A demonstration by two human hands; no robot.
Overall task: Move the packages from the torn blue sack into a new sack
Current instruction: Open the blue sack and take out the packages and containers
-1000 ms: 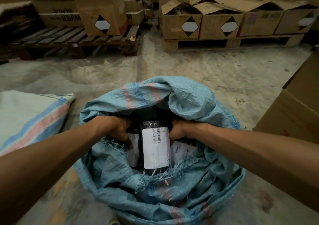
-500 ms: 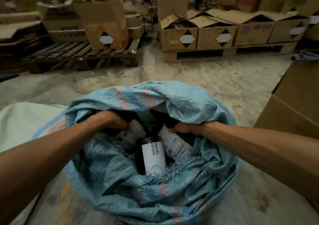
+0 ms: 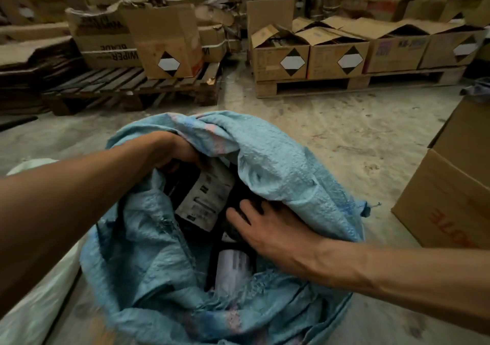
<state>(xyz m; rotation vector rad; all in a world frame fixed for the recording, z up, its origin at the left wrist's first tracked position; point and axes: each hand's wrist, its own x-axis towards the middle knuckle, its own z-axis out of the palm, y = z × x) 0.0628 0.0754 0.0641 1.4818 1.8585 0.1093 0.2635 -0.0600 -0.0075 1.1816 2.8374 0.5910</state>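
The torn blue sack [image 3: 278, 167] sits on the concrete floor [image 3: 331, 127] directly below the camera, its woven mouth gaping and its near rim frayed into loose threads. Inside lie several black packages. The uppermost package [image 3: 205, 199] is tilted, its white shipping label facing up, and a second labelled package [image 3: 233, 268] lies lower, close to the frayed rim.

Both hands reach into the mouth from opposite sides and are apart. The left hand [image 3: 172, 151] is curled under the far fold of the sack, at the upper end of the tilted package; it seems to grip that package, though the fingers are shadowed and I cannot tell for sure. The right hand [image 3: 267, 228] lies flat and spread, fingers extended, resting on a dark package [image 3: 233, 212] just beside the labelled one, under the overhanging blue fabric.

A pale new sack [image 3: 34, 310] lies flat on the floor at the lower left, partly under the blue one's edge.

At the right stands a closed cardboard box [image 3: 448, 193] with red lettering. Further back, a dark wooden pallet [image 3: 127, 87] on the left carries boxes printed "WIPER BLADE", and a lighter pallet [image 3: 352, 81] on the right holds a row of open cartons [image 3: 336, 53] with black-and-white diamond marks.
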